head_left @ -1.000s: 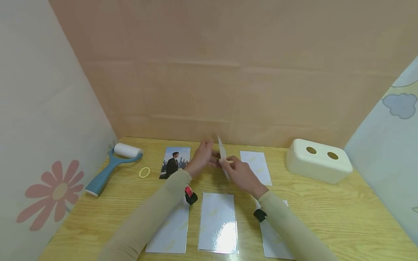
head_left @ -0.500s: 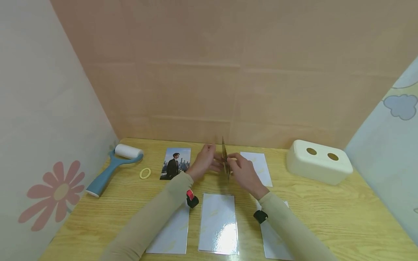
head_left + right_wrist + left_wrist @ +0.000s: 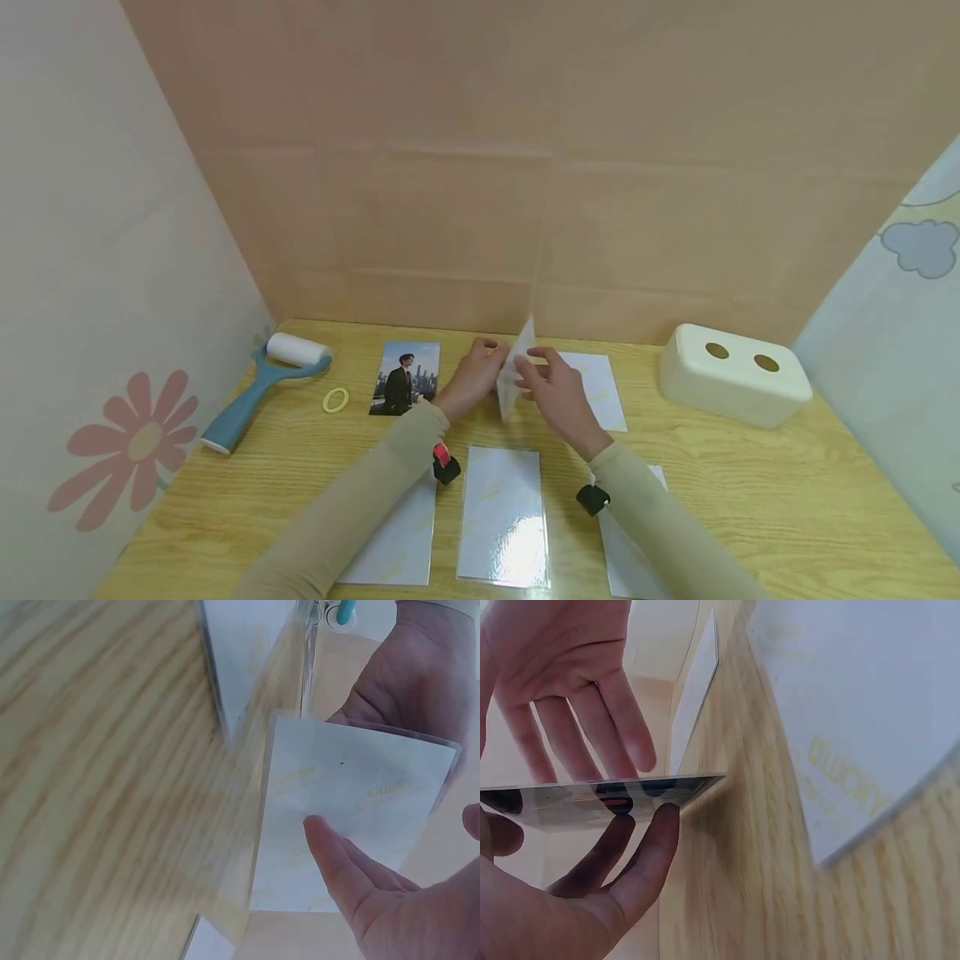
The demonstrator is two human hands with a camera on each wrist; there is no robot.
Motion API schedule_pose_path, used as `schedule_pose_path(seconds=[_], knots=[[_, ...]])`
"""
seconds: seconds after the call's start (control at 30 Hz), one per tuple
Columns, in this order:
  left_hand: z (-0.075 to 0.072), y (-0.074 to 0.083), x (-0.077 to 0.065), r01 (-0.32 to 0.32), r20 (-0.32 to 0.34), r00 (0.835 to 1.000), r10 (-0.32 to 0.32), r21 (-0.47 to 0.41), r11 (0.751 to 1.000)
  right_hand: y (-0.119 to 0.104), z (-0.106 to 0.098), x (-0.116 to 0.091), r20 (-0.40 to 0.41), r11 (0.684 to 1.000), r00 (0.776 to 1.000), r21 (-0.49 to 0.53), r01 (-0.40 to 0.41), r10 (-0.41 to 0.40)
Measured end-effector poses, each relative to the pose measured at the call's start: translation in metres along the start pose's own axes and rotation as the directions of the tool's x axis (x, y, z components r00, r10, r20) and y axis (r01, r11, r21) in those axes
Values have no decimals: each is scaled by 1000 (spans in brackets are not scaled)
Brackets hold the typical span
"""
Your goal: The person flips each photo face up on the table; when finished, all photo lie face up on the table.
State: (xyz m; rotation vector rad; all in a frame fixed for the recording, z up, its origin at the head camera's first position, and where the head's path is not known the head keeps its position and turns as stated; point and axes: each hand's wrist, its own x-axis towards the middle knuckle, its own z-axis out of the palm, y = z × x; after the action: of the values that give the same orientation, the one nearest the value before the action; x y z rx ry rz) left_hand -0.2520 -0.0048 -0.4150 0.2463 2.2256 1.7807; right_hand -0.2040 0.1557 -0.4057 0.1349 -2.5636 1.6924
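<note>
Balancing white-backed rectangular card between loosely spread left hand and spread right hand; risking slippage from light contact.

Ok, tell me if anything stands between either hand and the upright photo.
Nothing visible does. The left hand meets the upright photo on its picture side, and the right hand is at its white back. The skyline portrait lies flat to the left, not in between.
</note>
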Motion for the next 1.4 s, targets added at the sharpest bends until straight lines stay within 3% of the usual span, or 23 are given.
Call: schedule_pose_path(seconds=[0.2, 0.33, 0.57, 0.83, 1.0, 1.4], knots=[[5, -1, 1, 13, 53, 999, -7, -115, 993, 0, 0, -1, -18, 999, 1000, -32, -10, 10], [7, -1, 0, 11, 78, 997, 0, -139, 990, 1, 0, -2, -32, 998, 999, -63, 3, -5], [4, -7, 2, 19, 53, 998, -15, -77, 997, 1, -3, -4, -94, 990, 993, -129, 61, -73], [0, -5, 0, -4, -10, 1000, 4, -17, 1000, 3, -7, -5, -135, 990, 986, -115, 86, -101], [-3, -1, -3, -17, -38, 999, 16, -34, 999, 6, -8, -3, -151, 988, 985, -140, 62, -83], [-13, 0, -12, -27, -86, 996, 34, 76, 997, 12, -10, 3, -120, 968, 993, -248, -47, 17]])
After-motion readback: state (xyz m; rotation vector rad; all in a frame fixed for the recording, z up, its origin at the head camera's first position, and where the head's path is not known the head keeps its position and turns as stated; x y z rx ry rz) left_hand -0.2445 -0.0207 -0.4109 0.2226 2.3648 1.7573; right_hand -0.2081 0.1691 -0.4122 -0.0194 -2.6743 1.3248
